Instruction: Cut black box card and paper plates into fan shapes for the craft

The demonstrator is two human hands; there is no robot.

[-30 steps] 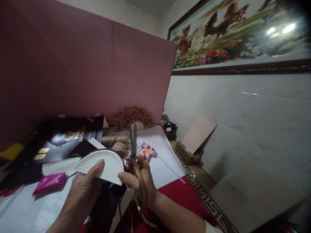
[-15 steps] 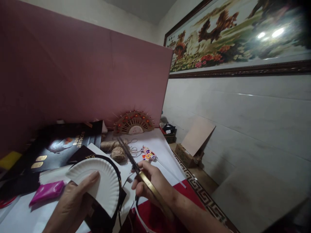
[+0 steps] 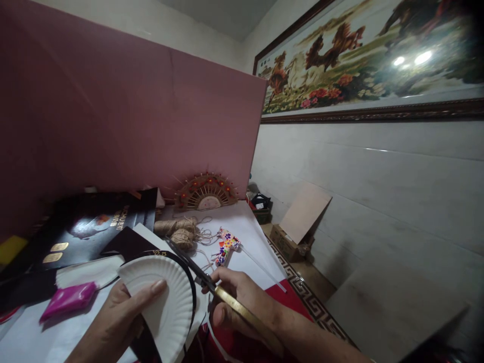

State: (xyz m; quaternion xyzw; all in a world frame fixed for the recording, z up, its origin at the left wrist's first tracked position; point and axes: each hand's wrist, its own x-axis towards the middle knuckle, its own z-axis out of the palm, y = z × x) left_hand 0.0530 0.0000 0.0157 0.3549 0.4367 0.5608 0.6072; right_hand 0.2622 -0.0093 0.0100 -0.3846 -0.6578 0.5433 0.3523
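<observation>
White paper plate (image 3: 176,297) sits pinched in the left grip (image 3: 123,312); beside its curved edge, the right grip (image 3: 251,302) holds scissors (image 3: 237,306); well right of the plate runs the table (image 3: 260,252) edge.

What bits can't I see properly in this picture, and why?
All in the head view:
Most fingers of the left hand: behind the cut paper plate.
The plate's lower tip: cut off by the bottom edge.
Gold lettering above the plate: too small to read.
The framed horse picture's right end: cut off by the right edge.
</observation>
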